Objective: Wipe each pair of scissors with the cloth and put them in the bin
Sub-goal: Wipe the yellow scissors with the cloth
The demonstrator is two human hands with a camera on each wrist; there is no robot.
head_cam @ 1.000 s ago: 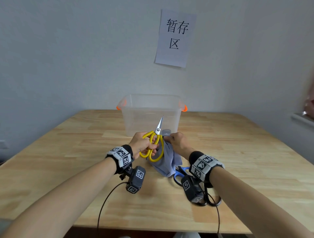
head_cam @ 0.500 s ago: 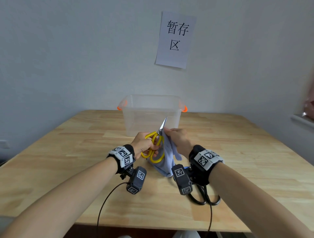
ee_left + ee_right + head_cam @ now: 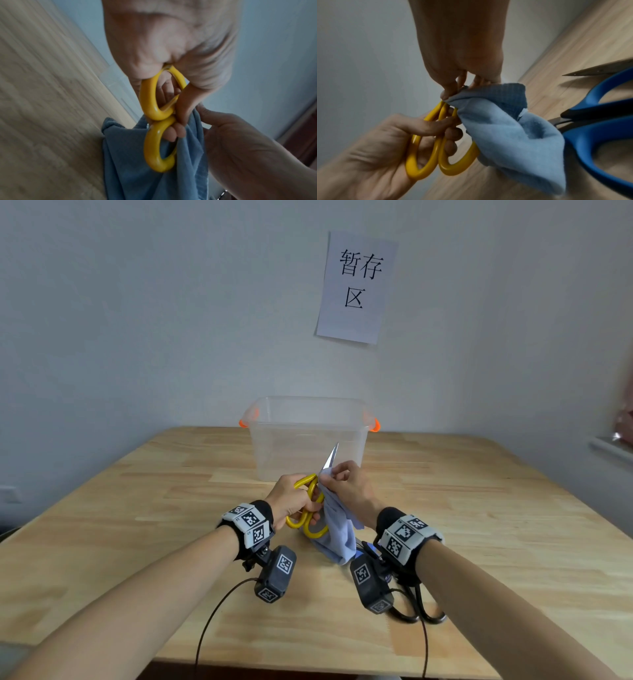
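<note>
Since a second ago I see the yellow scissors [image 3: 310, 508] tilted further right and the cloth [image 3: 337, 529] pinched higher on the blade. Their long axis runs away from me, tip up toward the bin [image 3: 308, 436], just in front of it. My left hand [image 3: 291, 501] grips the handles; my right hand [image 3: 346, 487] pinches the cloth. Blue scissors [image 3: 597, 121] lie on the wooden table [image 3: 479, 508]; a paper sign [image 3: 356, 287] hangs on the wall above the bin.

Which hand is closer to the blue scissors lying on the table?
The right hand. It is up at the yellow scissors' blade with the cloth, and the blue scissors lie under its wrist. The left hand is farther left, gripping the yellow handles.
</note>
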